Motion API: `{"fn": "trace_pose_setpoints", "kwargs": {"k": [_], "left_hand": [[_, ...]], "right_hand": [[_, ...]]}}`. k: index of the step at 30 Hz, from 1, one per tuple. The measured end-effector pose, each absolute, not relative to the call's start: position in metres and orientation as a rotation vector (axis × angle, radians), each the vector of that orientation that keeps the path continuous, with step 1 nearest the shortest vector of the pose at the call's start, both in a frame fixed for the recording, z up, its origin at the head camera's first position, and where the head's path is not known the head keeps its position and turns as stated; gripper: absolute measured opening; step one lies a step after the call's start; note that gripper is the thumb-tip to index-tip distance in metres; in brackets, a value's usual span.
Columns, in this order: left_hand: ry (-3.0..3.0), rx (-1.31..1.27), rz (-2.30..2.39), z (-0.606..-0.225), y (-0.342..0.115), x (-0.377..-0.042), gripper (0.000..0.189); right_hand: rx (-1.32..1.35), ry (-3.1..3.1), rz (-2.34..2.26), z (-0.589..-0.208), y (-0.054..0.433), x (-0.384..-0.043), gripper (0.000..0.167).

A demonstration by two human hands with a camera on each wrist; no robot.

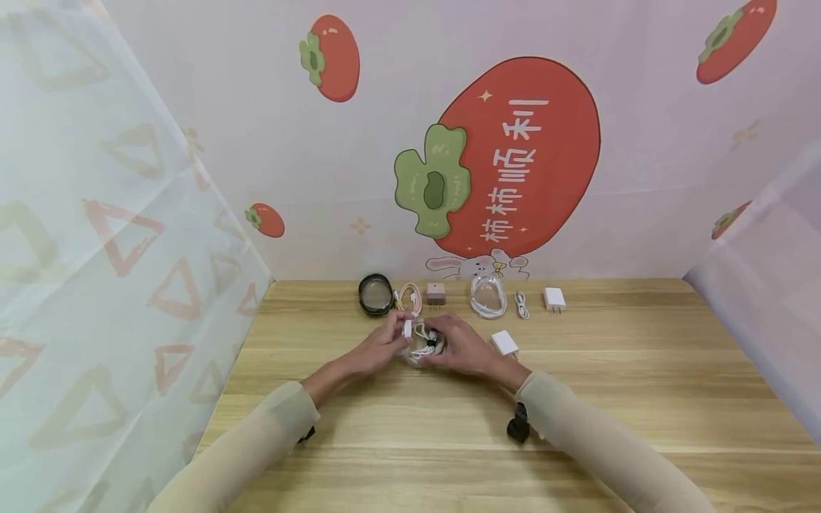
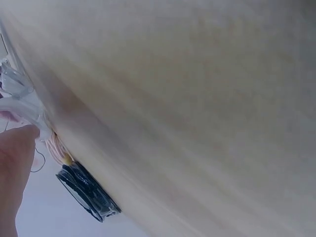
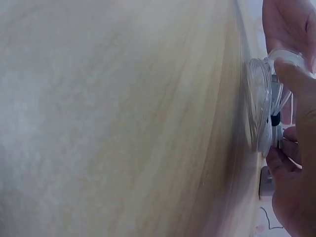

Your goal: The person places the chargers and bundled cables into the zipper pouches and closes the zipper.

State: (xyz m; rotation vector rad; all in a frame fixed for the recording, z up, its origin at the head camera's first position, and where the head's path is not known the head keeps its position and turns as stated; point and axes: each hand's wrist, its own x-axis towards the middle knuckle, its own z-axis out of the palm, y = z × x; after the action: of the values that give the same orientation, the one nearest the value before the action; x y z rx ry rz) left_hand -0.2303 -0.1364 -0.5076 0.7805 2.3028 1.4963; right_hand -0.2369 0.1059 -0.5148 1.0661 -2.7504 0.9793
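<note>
Two hands [image 1: 381, 347] [image 1: 465, 347], cable bundle [image 1: 421, 350], three tabletop chargers [image 1: 436, 293] [image 1: 504, 343] [image 1: 554, 298]

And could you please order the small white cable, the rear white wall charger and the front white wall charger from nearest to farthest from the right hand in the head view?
1. Front white wall charger: right of the right hand.
2. Small white cable: farther back, right.
3. Rear white wall charger: rightmost.
</note>
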Motion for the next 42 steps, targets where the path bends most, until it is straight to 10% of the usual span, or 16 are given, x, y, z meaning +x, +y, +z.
{"fn": "trace_pose_setpoints", "kwargs": {"k": [42], "left_hand": [[2.272,0.783,1.527,-0.504,-0.155,-0.236,0.043]], "right_hand": [[1.187,-2.720,1.003,-0.516,0.117,-0.240,0.061]]}}
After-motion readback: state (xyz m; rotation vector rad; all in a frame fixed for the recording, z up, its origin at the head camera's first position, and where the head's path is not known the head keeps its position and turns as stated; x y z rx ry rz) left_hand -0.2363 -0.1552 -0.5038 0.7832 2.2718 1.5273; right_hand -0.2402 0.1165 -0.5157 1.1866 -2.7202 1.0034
